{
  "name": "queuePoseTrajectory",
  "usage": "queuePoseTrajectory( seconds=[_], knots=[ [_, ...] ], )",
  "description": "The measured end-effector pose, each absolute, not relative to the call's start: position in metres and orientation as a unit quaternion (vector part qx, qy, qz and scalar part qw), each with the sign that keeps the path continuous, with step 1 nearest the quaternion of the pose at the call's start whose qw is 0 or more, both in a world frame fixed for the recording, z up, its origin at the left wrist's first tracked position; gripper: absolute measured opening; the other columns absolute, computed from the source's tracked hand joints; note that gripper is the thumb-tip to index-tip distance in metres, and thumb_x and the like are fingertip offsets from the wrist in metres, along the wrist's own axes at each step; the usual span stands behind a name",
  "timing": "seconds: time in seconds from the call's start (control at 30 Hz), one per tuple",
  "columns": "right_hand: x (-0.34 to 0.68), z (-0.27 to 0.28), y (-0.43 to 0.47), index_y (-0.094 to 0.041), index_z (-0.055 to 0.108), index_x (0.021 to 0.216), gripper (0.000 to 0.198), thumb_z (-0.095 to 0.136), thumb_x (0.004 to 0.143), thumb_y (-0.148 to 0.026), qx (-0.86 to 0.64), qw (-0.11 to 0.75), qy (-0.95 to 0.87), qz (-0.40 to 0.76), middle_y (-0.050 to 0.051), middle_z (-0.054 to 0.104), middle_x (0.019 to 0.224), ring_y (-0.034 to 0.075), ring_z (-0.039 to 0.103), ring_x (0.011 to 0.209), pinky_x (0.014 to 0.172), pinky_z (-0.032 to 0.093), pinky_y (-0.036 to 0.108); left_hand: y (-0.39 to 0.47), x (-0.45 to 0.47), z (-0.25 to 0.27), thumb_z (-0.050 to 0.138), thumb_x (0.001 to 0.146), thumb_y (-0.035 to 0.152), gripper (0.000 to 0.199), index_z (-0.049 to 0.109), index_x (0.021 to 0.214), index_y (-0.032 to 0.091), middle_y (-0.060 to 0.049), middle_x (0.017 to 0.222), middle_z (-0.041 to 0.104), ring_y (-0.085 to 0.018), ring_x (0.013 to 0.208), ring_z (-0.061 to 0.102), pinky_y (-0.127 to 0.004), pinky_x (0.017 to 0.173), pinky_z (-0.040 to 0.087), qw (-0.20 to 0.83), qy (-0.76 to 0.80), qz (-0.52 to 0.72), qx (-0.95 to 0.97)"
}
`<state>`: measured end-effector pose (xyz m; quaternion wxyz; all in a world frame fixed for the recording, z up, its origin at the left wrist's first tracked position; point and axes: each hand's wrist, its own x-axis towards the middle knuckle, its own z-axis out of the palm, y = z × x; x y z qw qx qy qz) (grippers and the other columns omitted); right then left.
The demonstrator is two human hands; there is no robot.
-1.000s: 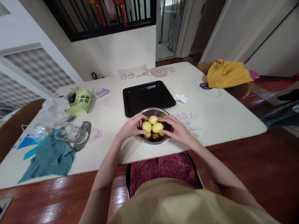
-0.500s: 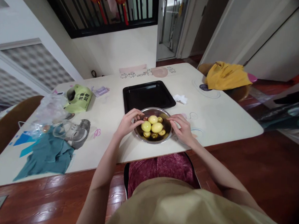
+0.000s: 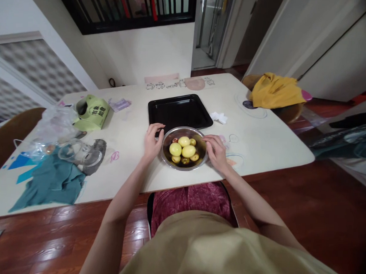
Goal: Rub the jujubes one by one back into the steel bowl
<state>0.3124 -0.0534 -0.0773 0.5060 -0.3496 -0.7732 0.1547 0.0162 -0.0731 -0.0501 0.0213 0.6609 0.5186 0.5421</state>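
Observation:
A round steel bowl (image 3: 166, 162) stands near the table's front edge. In it lie several smooth, yellow rounded pieces (image 3: 189, 151), three larger and paler than the rest, plus a small reddish one (image 3: 174, 140). Whether they are fruit or potatoes I cannot tell. My left hand (image 3: 153, 143) is beside the bowl's left side, thumb and fingers apart, holding nothing, its fingertips near the black baking tray (image 3: 180, 112). My right hand (image 3: 216, 152) lies at the bowl's right rim, its fingers stretched over the edge. The tray sits flat just behind the bowl.
The white table (image 3: 276, 145) bears a crumpled tissue (image 3: 218, 117) right of the tray. On the left are a green box (image 3: 94, 112), a clear plastic bag (image 3: 57, 125), a clear plastic container (image 3: 79, 152) and a teal cloth (image 3: 53, 184). A yellow garment (image 3: 274, 91) hangs over a chair.
My left hand has drawn slightly left, away from the bowl's rim. My right hand has come a little closer over the right rim. The bowl and its contents look the same.

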Motion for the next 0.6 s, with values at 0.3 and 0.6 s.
queuePoseTrajectory(
  seconds=[0.3, 0.6],
  knots=[
    [0.3108, -0.0774, -0.0537, -0.026, 0.074, 0.113, 0.036, 0.040, 0.112, -0.038, -0.355, 0.502, -0.772, 0.161, 0.011, 0.073, 0.113, 0.029, 0.067, 0.112, 0.100, 0.058, 0.054, -0.0729, 0.0162, -0.0563, 0.051, 0.108, 0.031, 0.022, 0.069, 0.112, 0.020, -0.010, 0.116, 0.071, -0.021, 0.110, 0.071, -0.036, 0.093, 0.064, 0.054, 0.533, 0.517, 0.667],
    [0.3105, -0.0767, -0.0539, -0.025, 0.072, 0.111, 0.033, 0.041, 0.111, -0.034, -0.349, 0.508, -0.772, 0.156, 0.011, 0.072, 0.112, 0.028, 0.068, 0.110, 0.099, 0.058, 0.052, -0.0734, 0.0182, -0.0554, 0.052, 0.105, 0.025, 0.020, 0.072, 0.105, 0.021, -0.007, 0.110, 0.073, -0.020, 0.106, 0.071, -0.035, 0.092, 0.063, 0.073, 0.535, 0.515, 0.666]
  ],
)
